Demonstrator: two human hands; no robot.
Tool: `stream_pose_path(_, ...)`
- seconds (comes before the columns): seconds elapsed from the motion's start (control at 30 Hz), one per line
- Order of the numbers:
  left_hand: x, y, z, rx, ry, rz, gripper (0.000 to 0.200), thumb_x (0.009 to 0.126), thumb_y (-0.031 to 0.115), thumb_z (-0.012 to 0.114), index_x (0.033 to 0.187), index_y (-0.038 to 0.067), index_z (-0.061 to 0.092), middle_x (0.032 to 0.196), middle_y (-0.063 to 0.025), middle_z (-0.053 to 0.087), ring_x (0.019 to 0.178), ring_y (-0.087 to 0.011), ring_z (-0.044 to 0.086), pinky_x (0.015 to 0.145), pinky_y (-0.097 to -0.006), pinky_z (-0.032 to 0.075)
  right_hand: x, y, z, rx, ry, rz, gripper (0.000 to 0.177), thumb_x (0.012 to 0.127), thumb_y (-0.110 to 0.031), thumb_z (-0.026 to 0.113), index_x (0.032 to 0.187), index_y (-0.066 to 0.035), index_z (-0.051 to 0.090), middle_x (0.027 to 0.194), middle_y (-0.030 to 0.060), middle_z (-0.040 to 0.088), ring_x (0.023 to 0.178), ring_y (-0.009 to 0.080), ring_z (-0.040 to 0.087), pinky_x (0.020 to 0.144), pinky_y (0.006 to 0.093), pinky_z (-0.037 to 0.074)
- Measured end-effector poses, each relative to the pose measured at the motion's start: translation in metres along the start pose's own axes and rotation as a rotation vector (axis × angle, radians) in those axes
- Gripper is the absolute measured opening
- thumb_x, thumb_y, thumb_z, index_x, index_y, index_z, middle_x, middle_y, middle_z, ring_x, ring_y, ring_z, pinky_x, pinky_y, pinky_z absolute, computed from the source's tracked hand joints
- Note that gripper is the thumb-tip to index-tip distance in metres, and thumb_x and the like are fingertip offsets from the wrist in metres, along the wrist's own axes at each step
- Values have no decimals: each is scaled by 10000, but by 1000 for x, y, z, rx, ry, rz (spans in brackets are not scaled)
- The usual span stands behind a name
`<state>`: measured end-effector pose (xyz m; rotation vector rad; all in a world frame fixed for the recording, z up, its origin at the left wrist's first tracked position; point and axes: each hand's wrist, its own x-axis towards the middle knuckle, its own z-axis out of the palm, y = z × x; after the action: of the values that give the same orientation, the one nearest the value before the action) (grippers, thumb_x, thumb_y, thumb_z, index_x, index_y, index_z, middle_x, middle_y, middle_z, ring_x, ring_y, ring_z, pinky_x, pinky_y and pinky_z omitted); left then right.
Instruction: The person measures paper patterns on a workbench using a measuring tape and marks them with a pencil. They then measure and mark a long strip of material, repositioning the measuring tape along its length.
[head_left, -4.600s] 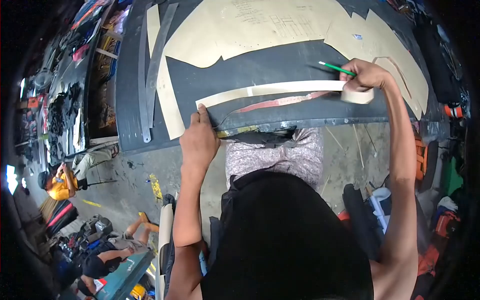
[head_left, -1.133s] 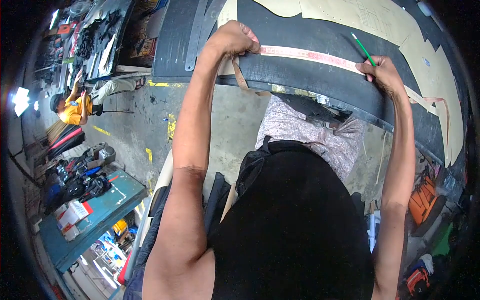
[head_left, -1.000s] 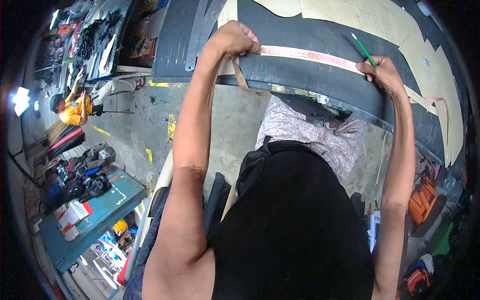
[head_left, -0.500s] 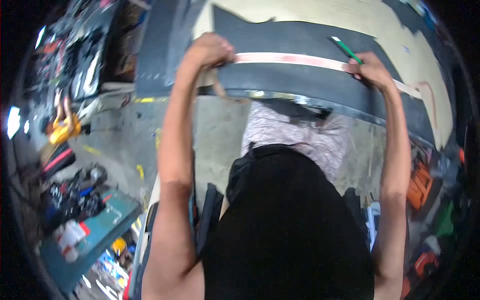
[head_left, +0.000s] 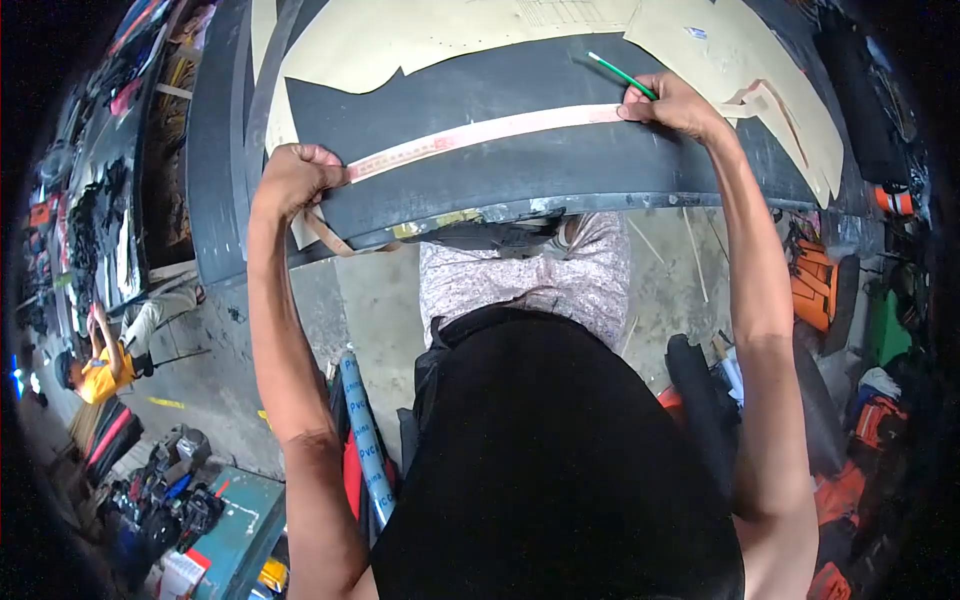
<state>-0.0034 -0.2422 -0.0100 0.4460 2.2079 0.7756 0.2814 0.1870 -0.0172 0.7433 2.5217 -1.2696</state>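
Note:
A pale measuring tape (head_left: 490,130) with reddish markings is stretched between my hands over a dark sheet (head_left: 540,75). My left hand (head_left: 297,178) is closed on it near the sheet's left side, and a loose tail hangs below that hand at the table edge. Thumb and fingers of my right hand (head_left: 672,106) pinch the tape's other side. That same hand also has a green pencil (head_left: 622,76) in it, its pale end pointing up and left. Beyond the right hand, more tape lies folded over a cream pattern piece (head_left: 790,120).
Another large cream pattern piece (head_left: 450,30) covers the table's far part. Blue rolled material (head_left: 365,430) stands at lower left, near a teal table (head_left: 245,510). Orange bags (head_left: 815,285) lie on the right. A person in a yellow top (head_left: 105,375) sits far left.
My view has turned, so the table and both hands appear farther left and the tape now slopes up to the right. Both hands keep hold of the tape; the pencil stays in the right.

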Motion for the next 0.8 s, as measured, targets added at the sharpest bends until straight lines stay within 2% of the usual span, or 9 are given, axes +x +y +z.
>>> stream_pose_path(0.23,-6,6,4,11,12,-6,131,795,91,844,765,59,720,629,48,600,503,-49,456,467,-238,353,0,11,2,28,84,-23,196,850,-193,819,799,-93,659,680,-73,541,637,53,436,587,250,335)
stream_pose_path(0.33,-7,6,5,2,31,4,153,785,97,853,746,47,714,589,47,574,487,-39,452,453,-229,351,2,9,3,-70,118,12,211,820,-185,833,786,-92,647,682,-61,546,641,66,452,601,261,357)
stream_pose_path(0.43,-5,3,4,-1,10,-3,147,800,110,832,813,13,722,659,-18,649,520,-136,542,508,-288,434,7,13,5,-18,105,16,221,807,-180,838,774,-90,638,675,-53,549,642,73,468,605,270,370)
stream_pose_path(0.47,-10,6,7,3,7,5,147,800,110,832,813,13,722,659,-18,649,520,-136,542,508,-288,434,7,15,4,7,99,18,227,801,-177,840,767,-90,633,671,-49,551,642,77,476,606,274,377)
stream_pose_path(0.57,-35,24,29,522,334,300,176,824,125,782,932,-4,730,898,-132,735,752,-289,674,689,-387,534,6,9,6,-16,131,28,231,800,-168,837,758,-87,625,661,-45,554,634,81,485,597,280,382)
stream_pose_path(0.6,-37,38,40,527,328,309,176,824,125,782,932,-4,730,898,-132,735,752,-289,674,689,-387,534,4,11,6,-28,139,32,233,800,-163,836,753,-86,621,656,-42,555,629,83,490,592,283,384)
stream_pose_path(0.67,-43,69,75,528,390,525,246,836,142,743,1042,8,728,1090,-200,707,1036,-379,661,910,-454,523,4,16,6,-21,137,39,233,801,-161,834,750,-85,619,652,-41,555,623,84,489,584,284,382)
stream_pose_path(0.73,-29,95,128,341,384,746,299,851,175,733,1105,19,715,1099,-208,684,1069,-355,653,960,-452,510,11,17,6,-25,115,30,234,804,-158,829,744,-84,615,645,-39,555,611,87,487,567,287,376)
stream_pose_path(0.8,-13,125,181,347,394,831,343,847,228,747,1115,18,701,1089,-200,664,1028,-364,649,942,-467,515,10,12,7,-28,120,19,235,801,-155,829,743,-83,614,644,-37,555,606,86,483,563,286,374)
